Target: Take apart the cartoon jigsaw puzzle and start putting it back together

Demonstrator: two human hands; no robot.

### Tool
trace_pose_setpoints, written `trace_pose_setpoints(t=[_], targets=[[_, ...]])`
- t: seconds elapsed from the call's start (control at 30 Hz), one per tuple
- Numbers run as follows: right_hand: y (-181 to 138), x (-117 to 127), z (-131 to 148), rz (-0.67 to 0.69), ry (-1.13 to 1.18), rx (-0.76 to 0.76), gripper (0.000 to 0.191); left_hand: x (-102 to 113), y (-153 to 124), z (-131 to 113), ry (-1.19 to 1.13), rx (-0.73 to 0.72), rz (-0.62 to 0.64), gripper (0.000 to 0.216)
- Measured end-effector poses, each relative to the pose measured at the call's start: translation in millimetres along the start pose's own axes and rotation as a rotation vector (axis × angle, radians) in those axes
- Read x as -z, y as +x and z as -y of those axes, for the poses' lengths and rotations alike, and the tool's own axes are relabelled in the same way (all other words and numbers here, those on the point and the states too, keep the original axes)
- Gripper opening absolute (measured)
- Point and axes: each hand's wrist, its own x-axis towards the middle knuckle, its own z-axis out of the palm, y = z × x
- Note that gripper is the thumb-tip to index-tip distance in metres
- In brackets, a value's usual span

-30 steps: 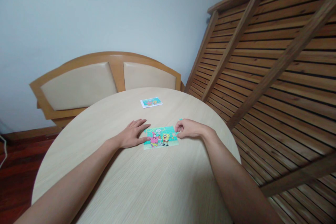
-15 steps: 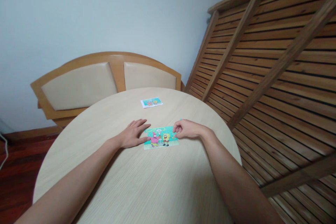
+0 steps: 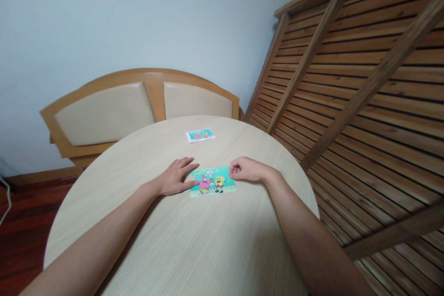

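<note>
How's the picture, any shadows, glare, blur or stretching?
Head view: soft shadow on the table beside the right forearm; head view: left forearm looks stretched toward the lower corner, probably wide-angle distortion; head view: faint highlight atop the headboard; head view: fine detail unclear on the near cartoon picture.

The headboard [image 3: 156, 101] (cream-padded) and slatted wooden frame [image 3: 360, 122] suggest a home bedroom.

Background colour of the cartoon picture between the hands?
Mostly turquoise on the cartoon picture, paler along its near edge. Best seen in the head view.
</note>
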Motion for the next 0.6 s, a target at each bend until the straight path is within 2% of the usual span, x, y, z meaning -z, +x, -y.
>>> trace_pose_setpoints(t=[0.1,0.23,0.3,0.43,0.6], targets=[[1,2,-4,-0.069,-0.010,0.008,0.020,0,0,1,-0.005,-0.006,0.002,0.076],[2,9,-20,-0.416,-0.175,-0.036,0.023,1,-1,1,-0.017,-0.003,0.003,0.075],[2,12,-31,-0.520,-0.272,-0.034,0.029,1,-1,-1,-0.009,0.005,0.007,0.075],[4,12,-42,-0.461,-0.380,-0.050,0.039,0,0,-8,0.022,0.036,0.010,0.079],[13,3,-34,-0.447,-0.399,-0.073,0.035,-2,2,-16,0.020,0.071,0.012,0.083]])
